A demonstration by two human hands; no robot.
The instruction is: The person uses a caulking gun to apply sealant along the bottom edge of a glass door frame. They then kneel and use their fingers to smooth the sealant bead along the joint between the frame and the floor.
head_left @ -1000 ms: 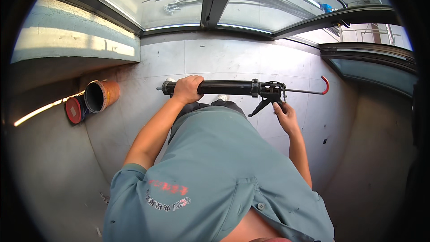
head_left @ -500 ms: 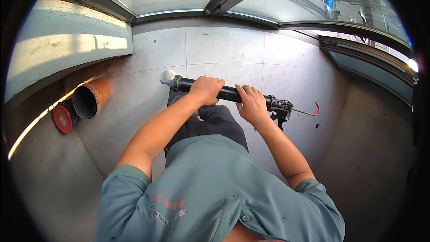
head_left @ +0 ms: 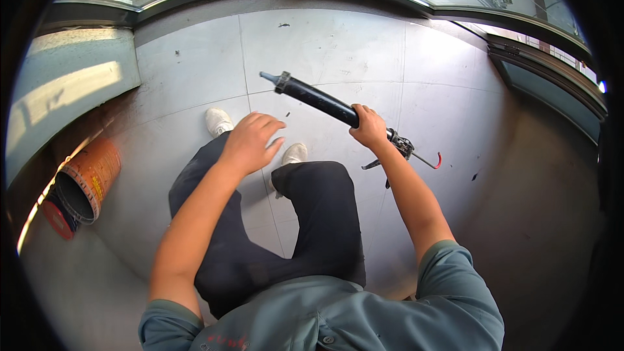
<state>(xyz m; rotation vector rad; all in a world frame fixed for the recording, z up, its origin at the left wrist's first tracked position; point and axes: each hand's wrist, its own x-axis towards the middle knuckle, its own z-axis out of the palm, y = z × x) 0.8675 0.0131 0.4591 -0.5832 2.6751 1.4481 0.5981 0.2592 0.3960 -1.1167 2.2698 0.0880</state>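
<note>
1. Right hand (head_left: 368, 126) is wrapped round the black caulking gun (head_left: 320, 101), close to its trigger end (head_left: 401, 145). Left hand (head_left: 250, 140) is empty, fingers loosely spread.
2. Imo a firm one-handed grip near the balance point works best, nozzle (head_left: 268, 77) clear of everything.
3. Gun runs through the right fist: nozzle far left, red hook (head_left: 438, 161) near right. Left hand isn't touching it.

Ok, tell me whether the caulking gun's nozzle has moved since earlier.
Yes, rightward: the caulking gun's nozzle has crossed from left to right of the lengthwise floor-tile joint beside it.
</note>
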